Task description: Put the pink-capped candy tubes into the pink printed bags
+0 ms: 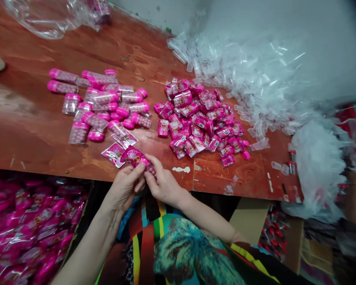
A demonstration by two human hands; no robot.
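Note:
Both my hands meet at the near edge of the brown table (32, 130). My left hand (125, 188) and my right hand (163, 183) pinch a small pink packet (133, 155) between their fingertips. What looks like a pink-capped candy tube (150, 169) shows partly behind my right fingers. Two flat pink-and-clear wrappers (115, 152) lie on the table just beyond my hands. A pile of pink label packets (200, 122) lies ahead to the right. A group of clear tubes with pink caps (102, 103) lies ahead to the left.
A big heap of clear plastic sleeves (246, 75) covers the back right of the table. A box of finished pink packs (26, 233) stands below on the left. A clear bag (50, 16) lies at the back left. White plastic bags (317, 166) hang at the right edge.

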